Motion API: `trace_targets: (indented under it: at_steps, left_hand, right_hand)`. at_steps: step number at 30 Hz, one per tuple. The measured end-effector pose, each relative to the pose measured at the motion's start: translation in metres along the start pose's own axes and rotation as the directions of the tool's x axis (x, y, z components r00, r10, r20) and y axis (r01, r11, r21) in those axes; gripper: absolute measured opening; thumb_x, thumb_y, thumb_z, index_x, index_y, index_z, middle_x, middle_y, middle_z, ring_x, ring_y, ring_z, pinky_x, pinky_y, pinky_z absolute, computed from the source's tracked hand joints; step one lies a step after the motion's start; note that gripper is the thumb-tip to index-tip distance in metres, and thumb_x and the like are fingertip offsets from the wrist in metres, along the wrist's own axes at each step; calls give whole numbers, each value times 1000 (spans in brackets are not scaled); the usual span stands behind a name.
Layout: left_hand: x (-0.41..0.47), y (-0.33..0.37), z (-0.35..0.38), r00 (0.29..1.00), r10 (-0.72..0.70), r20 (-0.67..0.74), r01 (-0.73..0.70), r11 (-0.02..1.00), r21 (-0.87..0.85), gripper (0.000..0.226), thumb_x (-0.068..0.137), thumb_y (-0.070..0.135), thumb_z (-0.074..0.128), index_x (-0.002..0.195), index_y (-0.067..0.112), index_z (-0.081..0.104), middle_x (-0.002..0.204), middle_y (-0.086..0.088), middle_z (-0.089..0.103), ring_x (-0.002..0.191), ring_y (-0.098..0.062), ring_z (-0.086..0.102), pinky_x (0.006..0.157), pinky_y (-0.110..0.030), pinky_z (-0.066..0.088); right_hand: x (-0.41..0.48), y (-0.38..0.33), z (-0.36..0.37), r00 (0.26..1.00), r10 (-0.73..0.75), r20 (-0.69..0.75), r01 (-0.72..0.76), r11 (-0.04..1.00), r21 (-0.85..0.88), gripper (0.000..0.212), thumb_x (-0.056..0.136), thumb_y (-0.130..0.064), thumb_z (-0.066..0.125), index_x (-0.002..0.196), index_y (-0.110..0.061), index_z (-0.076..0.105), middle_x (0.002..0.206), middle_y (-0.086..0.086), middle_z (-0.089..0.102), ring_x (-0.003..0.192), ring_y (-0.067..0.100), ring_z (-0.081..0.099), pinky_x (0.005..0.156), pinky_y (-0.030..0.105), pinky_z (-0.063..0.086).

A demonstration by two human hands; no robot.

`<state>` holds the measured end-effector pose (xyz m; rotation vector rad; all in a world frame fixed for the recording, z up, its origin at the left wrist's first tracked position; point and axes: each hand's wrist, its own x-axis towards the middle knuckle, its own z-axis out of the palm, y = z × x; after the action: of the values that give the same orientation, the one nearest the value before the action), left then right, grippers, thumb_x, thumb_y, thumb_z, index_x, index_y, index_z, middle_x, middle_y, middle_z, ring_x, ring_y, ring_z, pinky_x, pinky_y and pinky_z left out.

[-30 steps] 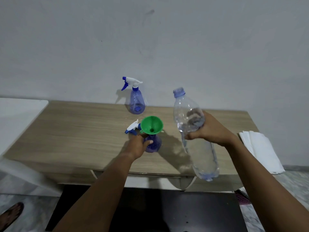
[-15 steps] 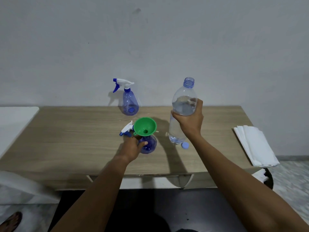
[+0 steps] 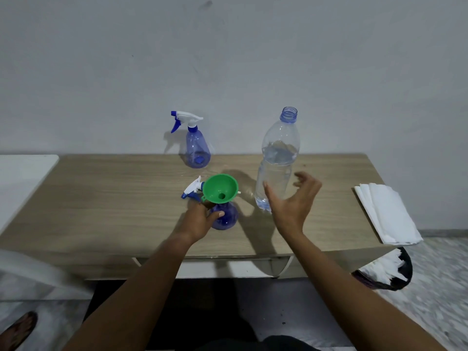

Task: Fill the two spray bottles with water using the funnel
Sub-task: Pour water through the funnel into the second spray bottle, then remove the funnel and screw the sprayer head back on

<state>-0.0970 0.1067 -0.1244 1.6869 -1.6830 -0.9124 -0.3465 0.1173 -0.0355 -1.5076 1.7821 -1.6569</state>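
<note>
Bare tabletop [image 3: 106, 203] across the left half. Capped spray bottle [image 3: 197, 148] by the back edge. Left hand [image 3: 200, 219] clamped on funnel-topped spray bottle [image 3: 225, 216], green funnel [image 3: 219, 187] seated mid-tabletop. Uncapped water bottle [image 3: 277, 160] upright; right hand [image 3: 293, 201] spread, not gripping. Napkin stack [image 3: 387, 214] overhanging the right edge.

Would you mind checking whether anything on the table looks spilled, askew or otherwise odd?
No spill is visible. One oddity: a spray head lies loose on the table behind the near spray bottle, which carries the green funnel. The water bottle stands upright, uncapped.
</note>
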Motion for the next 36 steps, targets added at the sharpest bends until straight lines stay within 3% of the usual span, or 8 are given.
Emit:
trace_targets:
  at_steps: [3, 8, 10, 15, 19, 22, 29, 36]
  left_hand:
    - [-6, -10, 4, 999, -1, 36, -1, 999, 47, 45, 77, 79, 59, 111, 50, 65, 108, 8, 70, 103, -18, 68, 91, -48, 57]
    - [-24, 10, 0, 998, -22, 66, 10, 984, 179, 26, 90, 42, 63, 116, 38, 68, 114, -1, 69, 103, -23, 67, 88, -42, 58]
    - [-29, 16, 0, 998, -42, 56, 28, 971, 237, 27, 90, 18, 64, 117, 18, 70, 114, -12, 70, 106, -31, 66, 92, -42, 55]
    - [-46, 28, -6, 995, 12, 98, -23, 993, 120, 28, 85, 50, 53, 111, 60, 58, 115, 11, 69, 107, -17, 66, 90, -39, 57]
    - [-52, 33, -9, 998, 7, 57, -11, 997, 72, 32, 87, 49, 59, 105, 27, 73, 92, 0, 77, 86, -19, 70, 82, -43, 55]
    - [-54, 27, -15, 999, 6, 31, -7, 999, 38, 25, 91, 36, 65, 113, 26, 73, 100, 1, 77, 92, -14, 69, 84, -34, 53]
    - [-65, 21, -37, 998, -11, -61, 15, 998, 66, 14, 95, 25, 66, 107, 24, 72, 65, 13, 60, 61, -2, 55, 59, -17, 36]
    - [-71, 26, -41, 998, -25, -65, 30, 997, 70, 24, 96, 24, 64, 120, 22, 70, 69, 9, 62, 64, -3, 56, 61, -15, 38]
  right_hand:
    - [-24, -2, 3, 941, -33, 338, -22, 987, 159, 55, 73, -21, 88, 118, -20, 57, 104, -1, 61, 88, 14, 59, 74, 35, 53]
    - [-36, -12, 22, 685, -27, 728, -155, 971, 181, 99, 67, -25, 95, 150, -27, 40, 139, -11, 58, 124, 1, 56, 98, 18, 47]
    - [-33, -14, 27, 655, -21, 755, -202, 958, 202, 100, 66, -21, 96, 149, -25, 41, 140, -11, 58, 128, 3, 55, 104, 24, 46]
    - [-27, -20, 32, 652, 15, 758, -305, 921, 244, 80, 67, -5, 93, 137, -15, 56, 126, -1, 69, 119, 14, 64, 102, 39, 52]
    - [-6, -43, 29, 697, 37, 717, -404, 846, 349, 67, 73, 11, 82, 133, -6, 57, 120, 3, 70, 110, 11, 68, 91, 27, 56]
    - [15, -51, 28, 755, 51, 654, -368, 859, 357, 67, 71, 12, 83, 130, -5, 56, 119, 7, 68, 105, 11, 69, 89, 27, 57]
    - [-2, -4, 40, 619, 185, 763, -45, 979, -200, 80, 60, -18, 96, 128, -17, 54, 120, 0, 67, 102, 20, 67, 91, 36, 55]
    - [-14, 19, 54, 543, 269, 796, 59, 933, -356, 94, 69, -29, 92, 149, -17, 45, 137, 6, 62, 123, 24, 60, 100, 36, 50]
